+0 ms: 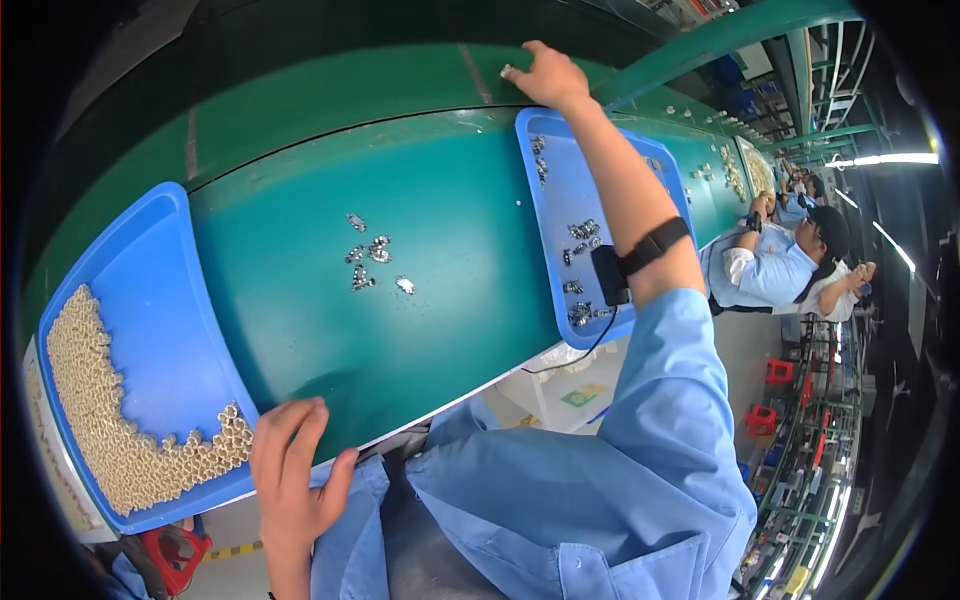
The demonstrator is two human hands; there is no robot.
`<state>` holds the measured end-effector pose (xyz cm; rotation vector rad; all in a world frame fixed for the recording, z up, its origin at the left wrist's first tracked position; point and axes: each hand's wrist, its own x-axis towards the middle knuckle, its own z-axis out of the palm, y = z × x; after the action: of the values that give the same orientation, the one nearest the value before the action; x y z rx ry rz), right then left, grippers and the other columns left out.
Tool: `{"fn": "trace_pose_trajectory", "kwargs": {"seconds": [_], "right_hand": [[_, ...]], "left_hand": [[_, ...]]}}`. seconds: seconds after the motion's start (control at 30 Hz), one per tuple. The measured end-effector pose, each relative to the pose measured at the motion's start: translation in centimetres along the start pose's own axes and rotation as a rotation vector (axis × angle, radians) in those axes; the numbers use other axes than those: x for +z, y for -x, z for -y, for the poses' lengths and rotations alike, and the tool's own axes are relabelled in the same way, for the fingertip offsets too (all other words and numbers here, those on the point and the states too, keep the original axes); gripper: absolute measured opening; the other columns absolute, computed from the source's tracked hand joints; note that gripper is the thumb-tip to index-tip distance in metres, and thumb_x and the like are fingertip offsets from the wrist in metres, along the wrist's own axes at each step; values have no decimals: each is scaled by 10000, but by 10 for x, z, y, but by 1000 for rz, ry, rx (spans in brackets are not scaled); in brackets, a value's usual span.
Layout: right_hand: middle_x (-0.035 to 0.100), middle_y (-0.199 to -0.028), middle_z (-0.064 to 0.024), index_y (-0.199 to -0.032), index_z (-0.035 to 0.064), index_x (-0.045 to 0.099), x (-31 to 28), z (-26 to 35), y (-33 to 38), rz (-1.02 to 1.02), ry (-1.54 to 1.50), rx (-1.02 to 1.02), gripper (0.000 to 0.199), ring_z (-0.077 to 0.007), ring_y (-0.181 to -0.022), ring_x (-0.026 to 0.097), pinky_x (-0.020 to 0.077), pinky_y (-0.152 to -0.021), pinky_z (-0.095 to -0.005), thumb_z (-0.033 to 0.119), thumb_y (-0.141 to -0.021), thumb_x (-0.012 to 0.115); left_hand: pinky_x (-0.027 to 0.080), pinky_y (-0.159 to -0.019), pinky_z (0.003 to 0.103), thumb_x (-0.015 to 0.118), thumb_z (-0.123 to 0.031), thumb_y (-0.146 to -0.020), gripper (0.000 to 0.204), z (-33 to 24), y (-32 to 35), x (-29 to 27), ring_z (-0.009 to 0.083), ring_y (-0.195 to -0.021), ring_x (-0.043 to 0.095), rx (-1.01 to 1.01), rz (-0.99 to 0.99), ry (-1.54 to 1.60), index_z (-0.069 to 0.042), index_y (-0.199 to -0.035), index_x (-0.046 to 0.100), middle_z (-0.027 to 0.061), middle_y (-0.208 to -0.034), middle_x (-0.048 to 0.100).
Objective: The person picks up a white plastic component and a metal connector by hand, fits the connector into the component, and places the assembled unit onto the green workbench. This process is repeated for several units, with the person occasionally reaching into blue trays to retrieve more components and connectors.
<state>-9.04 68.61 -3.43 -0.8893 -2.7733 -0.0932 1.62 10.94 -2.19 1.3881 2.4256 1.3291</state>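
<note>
My right hand (pixel 552 78) reaches to the far side, over a green belt. At its fingertips is a small pale part (pixel 507 71), pinched as far as I can see. My left hand (pixel 297 470) is at the near edge of the green work table (pixel 450 300), thumb apart from the fingers, holding nothing. Beside it stands a blue tray (pixel 160 330) with many small beige parts (pixel 90 400). Several small shiny metal parts (pixel 378 249) lie loose mid-table. Under my right forearm, a second blue tray (pixel 555 215) holds more metal parts (pixel 582 230).
The green belt (pixel 330 100) runs along the table's far side, below a green frame bar (pixel 720 45). Small pale parts (pixel 735 175) lie farther right along the line. Co-workers (pixel 765 255) sit there. Red stools (pixel 762 418) stand on the floor. A cable hangs from my wrist strap (pixel 650 250).
</note>
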Motion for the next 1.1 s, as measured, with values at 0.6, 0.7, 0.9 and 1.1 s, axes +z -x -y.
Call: {"fn": "trace_pose_trajectory", "kwargs": {"seconds": [0.6, 0.7, 0.9, 1.1], "right_hand": [[588, -1431, -199, -1315, 13, 673, 1, -53, 180, 55, -476, -536, 376, -389, -1344, 530, 407, -1174, -448, 110, -963, 582], [610, -1411, -192, -1278, 19, 694, -36, -55, 216, 182, -441, -544, 335, -394, -1335, 542, 412, -1174, -456, 131, -978, 593], [539, -1513, -199, -1337, 37, 667, -58, -138, 255, 57, -424, -349, 378, -399, -1422, 487, 386, -1203, -463, 220, -1013, 605], [393, -1596, -315, -1540, -24, 449, 4, -261, 167, -47, -311, 533, 767, -452, -1486, 387, 309, -1247, -481, 489, -986, 584]], "left_hand": [[505, -947, 417, 572, 45, -971, 206, 34, 51, -45, 334, -1014, 649, -94, -183, -105, 79, -1150, 667, 213, -1126, 679], [509, -927, 415, 577, 39, -967, 194, 35, 53, -39, 331, -996, 649, -41, -136, -65, 76, -1131, 673, 210, -1106, 681], [514, -819, 429, 660, 26, -900, 162, -1, -11, -13, 369, -912, 658, 126, 53, -19, 54, -1059, 676, 205, -1014, 687], [516, -805, 429, 725, -37, -871, 193, -48, -103, 30, 373, -905, 660, 387, 334, -16, 26, -1049, 682, 183, -1002, 684]]}}
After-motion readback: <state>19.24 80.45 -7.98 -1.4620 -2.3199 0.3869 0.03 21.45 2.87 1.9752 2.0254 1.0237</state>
